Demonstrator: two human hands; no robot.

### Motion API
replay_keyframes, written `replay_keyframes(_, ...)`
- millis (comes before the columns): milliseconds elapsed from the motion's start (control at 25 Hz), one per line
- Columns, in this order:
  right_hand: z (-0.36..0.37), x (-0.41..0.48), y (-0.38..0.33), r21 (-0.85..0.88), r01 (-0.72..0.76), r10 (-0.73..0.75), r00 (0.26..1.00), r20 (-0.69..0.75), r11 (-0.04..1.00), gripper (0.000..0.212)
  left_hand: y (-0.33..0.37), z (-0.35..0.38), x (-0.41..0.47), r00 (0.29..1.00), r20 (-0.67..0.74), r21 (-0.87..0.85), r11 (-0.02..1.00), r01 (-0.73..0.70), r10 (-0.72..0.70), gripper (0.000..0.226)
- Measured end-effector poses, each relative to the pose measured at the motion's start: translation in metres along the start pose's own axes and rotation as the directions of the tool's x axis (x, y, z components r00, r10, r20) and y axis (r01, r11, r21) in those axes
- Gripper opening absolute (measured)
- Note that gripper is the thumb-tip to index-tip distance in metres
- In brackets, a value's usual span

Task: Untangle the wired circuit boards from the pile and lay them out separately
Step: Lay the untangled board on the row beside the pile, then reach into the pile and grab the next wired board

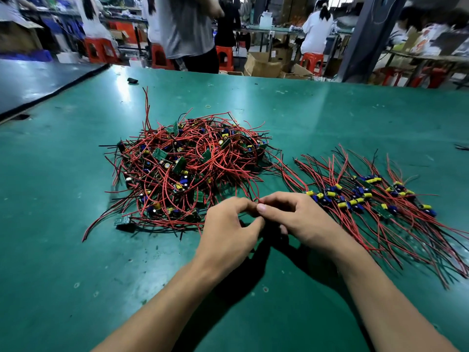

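Green table (76,250): L hand (228,224) & R hand (295,217) both pinch red wire (256,196); its board hidden under hands.

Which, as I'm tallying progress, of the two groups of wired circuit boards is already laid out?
The group on the right, beside the right hand: its boards lie in a row with wires roughly parallel. The left pile is a tangled mound.
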State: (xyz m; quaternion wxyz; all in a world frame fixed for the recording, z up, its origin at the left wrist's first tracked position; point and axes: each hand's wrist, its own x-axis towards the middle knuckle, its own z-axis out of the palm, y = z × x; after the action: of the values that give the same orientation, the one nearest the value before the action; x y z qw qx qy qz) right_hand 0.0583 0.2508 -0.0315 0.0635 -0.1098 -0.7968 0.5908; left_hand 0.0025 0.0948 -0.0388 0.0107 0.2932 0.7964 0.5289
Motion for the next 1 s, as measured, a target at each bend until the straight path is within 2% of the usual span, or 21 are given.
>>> replay_keyframes(80, -0.005, -0.001, -0.001, 0.115, -0.013, 0.012, 1.0, 0.012, 0.993, 0.022, 0.001, -0.001, 0.0, 1.0, -0.021, -0.05, 0.999, 0.017, -0.018, 0.014)
replay_keyframes(160, -0.008, -0.001, -0.002, 0.161, -0.025, 0.026, 1.0, 0.0, 0.987, 0.026, 0.004, -0.002, 0.0, 0.995, -0.009, -0.171, 0.98, 0.101, -0.104, 0.025)
replay_keyframes(240, -0.009, -0.001, -0.002, 0.166, -0.03, 0.034, 0.999, -0.018, 0.986, 0.021, 0.005, -0.003, 0.002, 0.981, 0.014, -0.321, 0.928, 0.189, -0.195, 0.03)
replay_keyframes(320, -0.009, 0.0, -0.002, 0.199, -0.035, 0.044, 0.998, -0.041, 0.979, 0.011, 0.004, -0.005, 0.004, 0.971, 0.037, -0.393, 0.89, 0.233, -0.238, 0.027)
replay_keyframes(520, -0.008, 0.001, -0.004, 0.341, -0.027, 0.083, 0.985, -0.151, 0.94, 0.004, 0.005, -0.01, 0.004, 0.991, 0.114, -0.346, 0.932, 0.109, -0.074, 0.013)
replay_keyframes(680, -0.008, 0.001, -0.007, 0.379, -0.017, 0.096, 0.977, -0.191, 0.925, 0.009, 0.005, -0.009, 0.002, 0.99, 0.14, -0.287, 0.956, 0.051, -0.011, 0.022)
replay_keyframes(760, -0.008, 0.0, -0.008, 0.368, -0.019, 0.09, 0.98, -0.177, 0.93, 0.009, 0.006, -0.008, 0.002, 0.984, 0.173, -0.304, 0.948, 0.096, -0.044, 0.034)
replay_keyframes(840, -0.008, -0.001, -0.009, 0.354, -0.015, 0.072, 0.986, -0.149, 0.935, 0.009, 0.009, -0.007, 0.003, 0.968, 0.204, -0.42, 0.881, 0.218, -0.143, 0.036)
replay_keyframes(960, -0.007, -0.003, -0.009, 0.282, 0.027, -0.003, 0.997, -0.083, 0.959, 0.008, 0.014, -0.006, 0.007, 0.89, 0.304, -0.656, 0.603, 0.454, -0.34, 0.015)
replay_keyframes(1000, -0.006, -0.005, -0.009, 0.271, 0.04, -0.026, 0.998, -0.053, 0.962, 0.011, 0.014, -0.006, 0.008, 0.867, 0.33, -0.662, 0.563, 0.495, -0.374, 0.017)
